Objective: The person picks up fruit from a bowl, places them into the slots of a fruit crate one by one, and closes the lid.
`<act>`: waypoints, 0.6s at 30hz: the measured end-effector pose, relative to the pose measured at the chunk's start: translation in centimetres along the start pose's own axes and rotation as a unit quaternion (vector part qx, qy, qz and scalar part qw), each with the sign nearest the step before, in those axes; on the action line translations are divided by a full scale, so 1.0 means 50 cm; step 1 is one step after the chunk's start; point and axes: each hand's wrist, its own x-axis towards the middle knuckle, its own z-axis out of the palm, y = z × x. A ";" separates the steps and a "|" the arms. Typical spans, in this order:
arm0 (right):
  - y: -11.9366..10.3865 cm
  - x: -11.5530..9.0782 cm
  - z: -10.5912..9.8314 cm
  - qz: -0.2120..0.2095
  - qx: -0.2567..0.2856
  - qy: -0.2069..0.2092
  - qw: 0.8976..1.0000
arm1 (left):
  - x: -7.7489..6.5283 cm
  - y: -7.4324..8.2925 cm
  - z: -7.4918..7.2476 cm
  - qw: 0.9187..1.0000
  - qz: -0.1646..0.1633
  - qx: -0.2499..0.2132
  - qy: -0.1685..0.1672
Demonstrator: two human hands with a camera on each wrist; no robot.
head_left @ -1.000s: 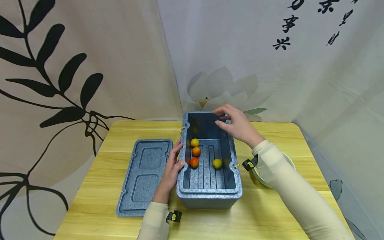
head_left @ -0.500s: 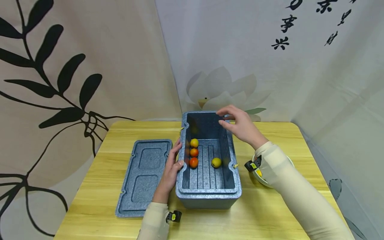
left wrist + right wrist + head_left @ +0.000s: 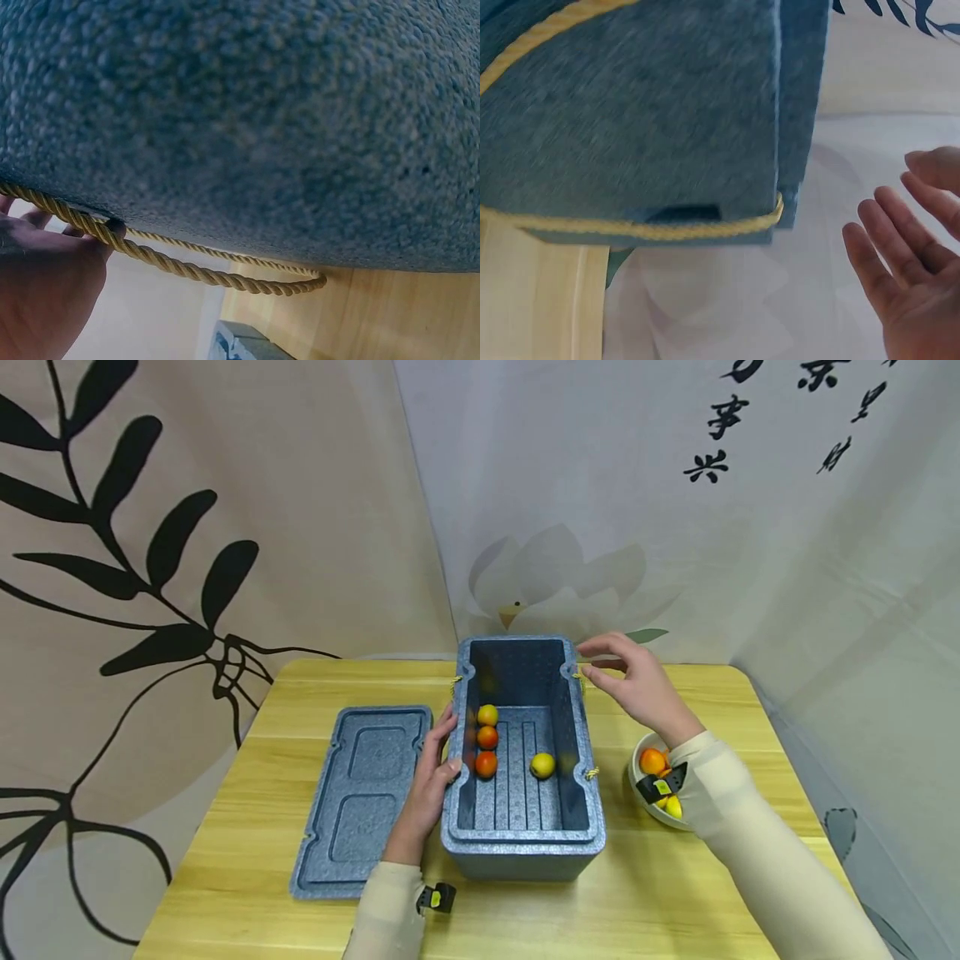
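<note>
A deep blue-grey foam box [image 3: 522, 853] stands uncovered on the table. Inside, a yellow fruit [image 3: 487, 715], an orange fruit [image 3: 487, 737] and a red-orange fruit [image 3: 486, 766] line the left wall. A lemon-like yellow fruit [image 3: 542, 766] lies apart at the right. My left hand [image 3: 429, 781] rests against the box's left side, thumb at the rim; the left wrist view has its fingers by a yellow rope handle [image 3: 187, 266]. Beyond the far right rim hovers my right hand [image 3: 637, 683], fingers loosely bent, holding nothing. Its palm shows in the right wrist view, apart from the box.
The box's lid [image 3: 367, 802] lies flat on the table [image 3: 247, 827], left of the box. Right of the box, partly under my right wrist, a white bowl [image 3: 637, 806] holds orange and yellow fruit. A printed curtain [image 3: 337, 527] hangs behind the table.
My right hand has moved right, from above the box's far right corner to outside the rim, uncovering more of the bowl. The left hand stays against the box.
</note>
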 end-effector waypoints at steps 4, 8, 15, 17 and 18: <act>0.013 -0.015 -0.016 0.014 -0.009 0.009 1.000 | 0.000 0.000 0.000 1.000 -0.001 -0.004 -0.002; 0.023 -0.033 -0.029 0.036 -0.018 0.020 0.999 | 0.000 -0.001 0.000 1.000 -0.004 -0.014 -0.005; 0.049 -0.068 -0.044 0.063 -0.039 0.038 0.997 | 0.002 -0.005 0.001 1.000 -0.009 -0.023 -0.002; 0.057 -0.079 -0.048 0.072 -0.044 0.039 0.996 | 0.002 -0.006 0.000 1.000 -0.005 -0.019 -0.002; 0.061 -0.085 -0.050 0.077 -0.047 0.040 0.995 | 0.002 -0.006 -0.001 1.000 -0.002 -0.017 -0.003</act>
